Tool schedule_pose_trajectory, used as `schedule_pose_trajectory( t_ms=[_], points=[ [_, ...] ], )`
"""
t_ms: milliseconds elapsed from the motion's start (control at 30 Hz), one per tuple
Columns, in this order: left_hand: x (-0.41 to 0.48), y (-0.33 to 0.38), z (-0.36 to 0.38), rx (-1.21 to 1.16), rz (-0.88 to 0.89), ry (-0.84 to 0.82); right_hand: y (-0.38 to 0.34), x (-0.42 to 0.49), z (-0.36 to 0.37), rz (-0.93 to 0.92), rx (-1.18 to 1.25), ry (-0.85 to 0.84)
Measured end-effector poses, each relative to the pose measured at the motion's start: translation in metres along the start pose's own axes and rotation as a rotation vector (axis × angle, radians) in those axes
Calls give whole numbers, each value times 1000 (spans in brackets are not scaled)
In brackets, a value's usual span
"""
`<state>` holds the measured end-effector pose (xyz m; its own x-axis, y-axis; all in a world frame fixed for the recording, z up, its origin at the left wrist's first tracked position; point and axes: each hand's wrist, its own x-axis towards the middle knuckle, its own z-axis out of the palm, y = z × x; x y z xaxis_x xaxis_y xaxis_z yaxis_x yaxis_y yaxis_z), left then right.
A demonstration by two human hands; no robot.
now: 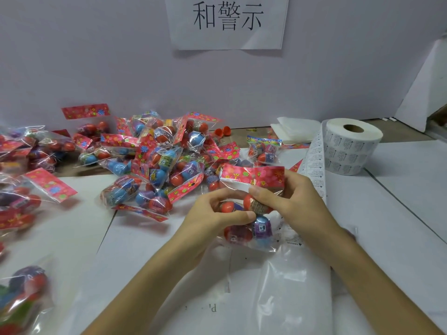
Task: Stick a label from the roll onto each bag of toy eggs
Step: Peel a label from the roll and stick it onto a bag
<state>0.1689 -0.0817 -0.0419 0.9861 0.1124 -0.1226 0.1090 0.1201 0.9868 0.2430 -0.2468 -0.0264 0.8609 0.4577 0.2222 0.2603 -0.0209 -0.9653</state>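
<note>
A clear bag of toy eggs (251, 223) with a red flowered header is held up in the middle of the view. My left hand (212, 218) grips its lower left side with thumb and curled fingers. My right hand (287, 199) pinches its upper right part, just below the header. The label roll (348, 146) stands on its end at the right, and its strip of labels (314, 165) trails down toward me behind my right hand. A large pile of egg bags (159, 160) lies behind my hands.
More egg bags (26, 175) spread along the left edge, one close at bottom left (21, 301). A lone bag (263, 151) lies near the roll. Folded white paper (295, 131) sits by the wall. A clear plastic sheet (278, 286) lies under my forearms.
</note>
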Motion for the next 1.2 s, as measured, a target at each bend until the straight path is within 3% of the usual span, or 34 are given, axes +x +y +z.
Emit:
schedule_pose_trajectory(
  t_ms=[633,1200],
  points=[
    [-5,5,7,63,-7,-22,-2,-1,-2,-40,-4,28],
    [-1,1,4,-69,50,26,-5,-2,-2,-58,-34,29]
  ],
)
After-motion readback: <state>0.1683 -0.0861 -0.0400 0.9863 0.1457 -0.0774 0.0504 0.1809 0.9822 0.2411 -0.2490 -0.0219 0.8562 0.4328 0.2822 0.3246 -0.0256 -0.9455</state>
